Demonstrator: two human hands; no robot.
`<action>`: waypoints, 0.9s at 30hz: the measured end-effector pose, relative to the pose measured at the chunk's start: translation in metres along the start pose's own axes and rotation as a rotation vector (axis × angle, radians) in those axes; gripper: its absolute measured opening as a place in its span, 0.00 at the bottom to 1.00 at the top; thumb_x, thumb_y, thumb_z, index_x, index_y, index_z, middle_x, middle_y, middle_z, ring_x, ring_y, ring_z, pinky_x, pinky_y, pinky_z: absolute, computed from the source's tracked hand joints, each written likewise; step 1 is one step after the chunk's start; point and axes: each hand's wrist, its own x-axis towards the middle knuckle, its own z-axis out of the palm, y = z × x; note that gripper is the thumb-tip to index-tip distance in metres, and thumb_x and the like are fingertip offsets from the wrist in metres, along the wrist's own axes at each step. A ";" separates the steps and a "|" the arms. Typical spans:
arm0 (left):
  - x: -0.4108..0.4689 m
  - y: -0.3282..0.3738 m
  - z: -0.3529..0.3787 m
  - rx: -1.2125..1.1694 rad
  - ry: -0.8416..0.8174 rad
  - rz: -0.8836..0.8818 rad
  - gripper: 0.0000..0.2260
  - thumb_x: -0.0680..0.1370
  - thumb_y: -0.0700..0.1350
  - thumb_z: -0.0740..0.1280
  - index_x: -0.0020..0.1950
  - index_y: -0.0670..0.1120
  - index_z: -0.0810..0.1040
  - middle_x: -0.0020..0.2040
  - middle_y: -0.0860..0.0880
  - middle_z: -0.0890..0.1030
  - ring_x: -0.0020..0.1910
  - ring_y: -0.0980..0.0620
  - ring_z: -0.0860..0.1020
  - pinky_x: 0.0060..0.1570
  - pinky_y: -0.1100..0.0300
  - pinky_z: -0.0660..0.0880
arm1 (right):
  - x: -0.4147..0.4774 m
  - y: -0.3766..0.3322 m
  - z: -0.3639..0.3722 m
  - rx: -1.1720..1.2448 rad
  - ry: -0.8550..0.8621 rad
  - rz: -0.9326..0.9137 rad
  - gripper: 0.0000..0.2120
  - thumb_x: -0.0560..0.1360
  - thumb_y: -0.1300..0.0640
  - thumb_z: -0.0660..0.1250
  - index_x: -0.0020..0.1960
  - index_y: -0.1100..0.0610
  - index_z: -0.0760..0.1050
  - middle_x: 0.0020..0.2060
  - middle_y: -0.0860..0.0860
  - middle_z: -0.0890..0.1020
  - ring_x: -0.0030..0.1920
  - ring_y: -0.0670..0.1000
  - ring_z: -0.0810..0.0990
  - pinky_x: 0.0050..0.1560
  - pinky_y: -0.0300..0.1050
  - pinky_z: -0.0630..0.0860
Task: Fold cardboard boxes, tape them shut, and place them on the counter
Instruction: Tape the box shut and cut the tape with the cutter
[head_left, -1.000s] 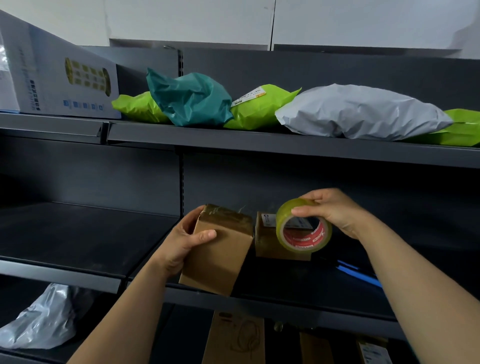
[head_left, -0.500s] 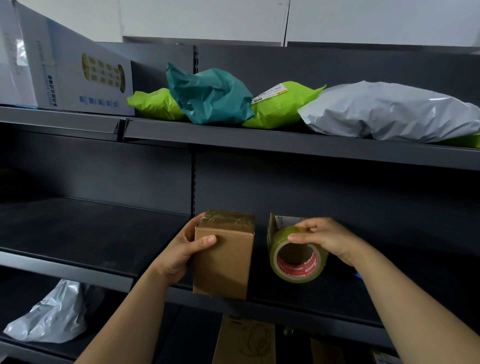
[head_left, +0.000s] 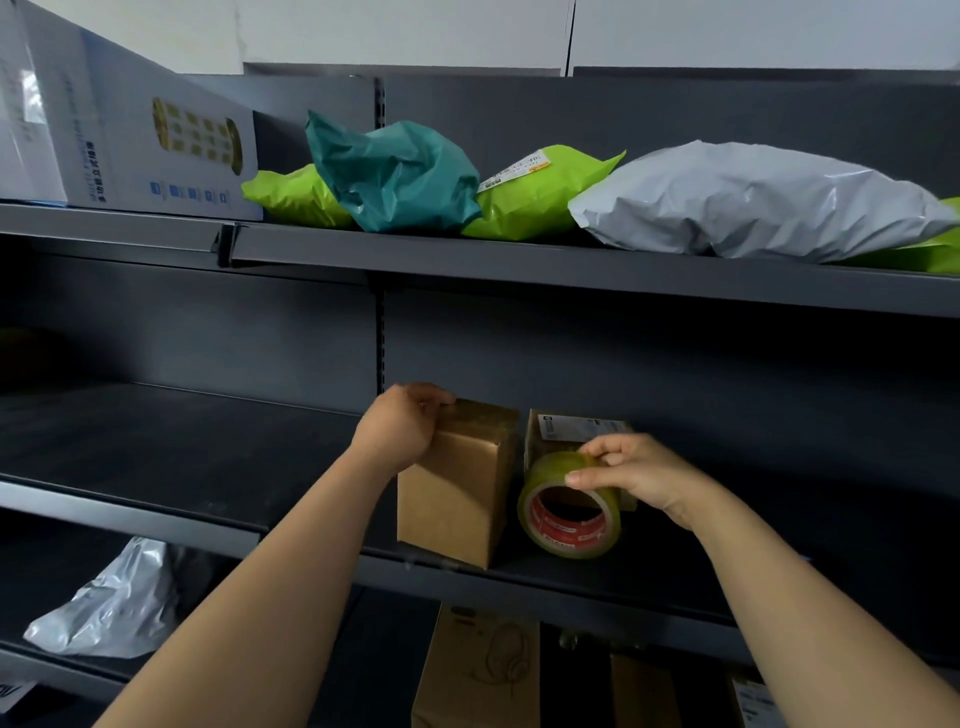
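Holding the brown cardboard box (head_left: 457, 493) upright near the front lip of the dark flat shelf (head_left: 182, 457), left hand (head_left: 400, 431) fingers curled over its shiny taped top. Pinching the round tape roll (head_left: 569, 512) just beside it with the right hand (head_left: 634, 475), maybe touching a second box (head_left: 566, 431) behind. Wide room off to the left.

Matt brown cardboard box (head_left: 457, 499), glossy clear plastic tape roll (head_left: 570, 506), dark matt metal shelf (head_left: 182, 457), crinkled shiny plastic mailers (head_left: 748, 202).
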 end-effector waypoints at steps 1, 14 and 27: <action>0.000 0.000 0.002 0.097 -0.042 0.021 0.14 0.84 0.48 0.54 0.64 0.55 0.76 0.65 0.50 0.77 0.56 0.48 0.78 0.58 0.52 0.75 | 0.000 0.001 0.000 -0.004 -0.002 0.003 0.16 0.67 0.52 0.78 0.52 0.53 0.80 0.51 0.51 0.83 0.52 0.46 0.79 0.44 0.33 0.71; -0.008 0.009 0.020 0.331 -0.202 0.123 0.23 0.81 0.64 0.47 0.73 0.61 0.65 0.75 0.56 0.65 0.77 0.52 0.56 0.75 0.45 0.37 | -0.002 0.007 0.006 -0.067 -0.067 0.002 0.19 0.63 0.52 0.81 0.49 0.58 0.81 0.45 0.51 0.86 0.51 0.49 0.83 0.55 0.42 0.77; -0.023 0.009 0.049 0.247 -0.013 0.101 0.21 0.82 0.61 0.48 0.74 0.60 0.65 0.77 0.53 0.61 0.78 0.49 0.51 0.75 0.47 0.43 | -0.012 0.018 0.003 0.015 0.083 -0.124 0.18 0.72 0.49 0.73 0.60 0.53 0.79 0.54 0.47 0.81 0.53 0.40 0.78 0.44 0.30 0.70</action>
